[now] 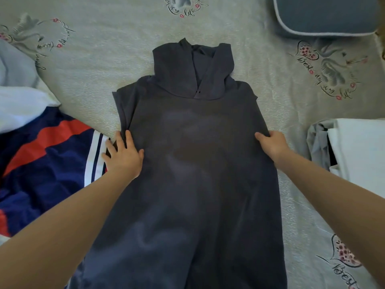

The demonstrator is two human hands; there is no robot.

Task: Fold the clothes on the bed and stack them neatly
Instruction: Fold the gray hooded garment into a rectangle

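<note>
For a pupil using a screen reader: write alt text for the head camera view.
A dark grey hoodie lies flat on a patterned bedsheet, sleeves tucked in, with the left hand and right hand at its two side edges. A navy, red and white garment lies left; white folded clothes lie right.

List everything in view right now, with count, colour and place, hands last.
hoodie: one, dark grey, laid flat mid-bed, hood pointing away.
striped garment: one, navy, red and white, left of hoodie.
white cloth: one, far left edge.
folded pile: white and grey pieces, right edge; count unclear.
cushion: one, blue-grey with pale piping, top right.
bedsheet: one, beige with swan prints, under everything.
left hand: rests on hoodie's left edge.
right hand: grips hoodie's right edge.
</note>
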